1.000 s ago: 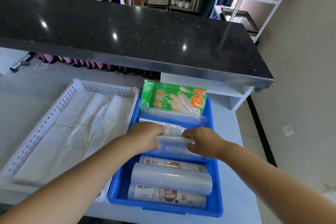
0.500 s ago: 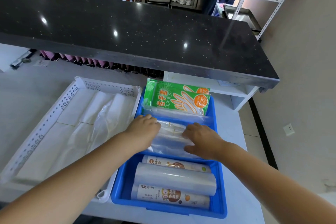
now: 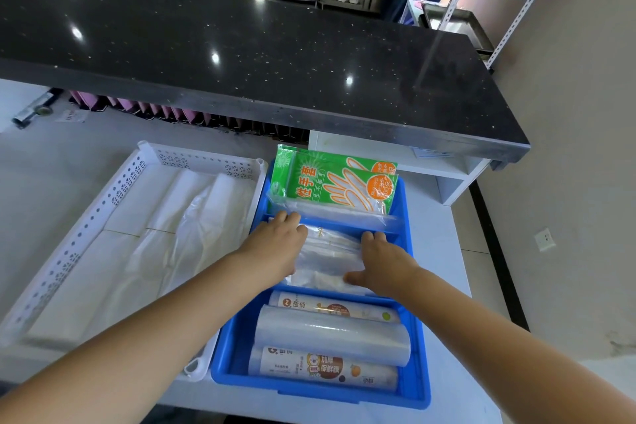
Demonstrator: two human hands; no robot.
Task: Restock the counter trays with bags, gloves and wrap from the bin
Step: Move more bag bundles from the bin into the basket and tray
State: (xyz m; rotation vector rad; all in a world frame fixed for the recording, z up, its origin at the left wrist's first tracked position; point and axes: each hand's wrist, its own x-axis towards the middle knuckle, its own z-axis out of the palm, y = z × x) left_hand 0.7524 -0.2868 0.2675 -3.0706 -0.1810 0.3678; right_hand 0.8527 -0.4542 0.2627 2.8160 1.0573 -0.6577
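A blue divided tray [image 3: 419, 354] stands on the white table in front of me. Its far compartment holds green glove packs [image 3: 337, 182], leaning upright. In the middle compartment lies a stack of clear plastic bags [image 3: 330, 255]. My left hand [image 3: 275, 244] rests flat on the stack's left edge, fingertips at the far divider. My right hand [image 3: 382, 265] lies flat on its right edge, thumb spread. Neither hand grips anything. The near compartment holds three rolls of cling wrap [image 3: 330, 334], lying side by side.
A white perforated tray [image 3: 103, 203] with folded white bags [image 3: 172, 234] lies left of the blue tray, touching it. A black counter top [image 3: 241, 45] overhangs the table's far side. A white shelf unit [image 3: 447, 175] stands behind the blue tray on the right.
A second ago both hands pinched the clear bag pack above the middle compartment. The pack now lies flat in it, and both hands have opened and spread out on top.
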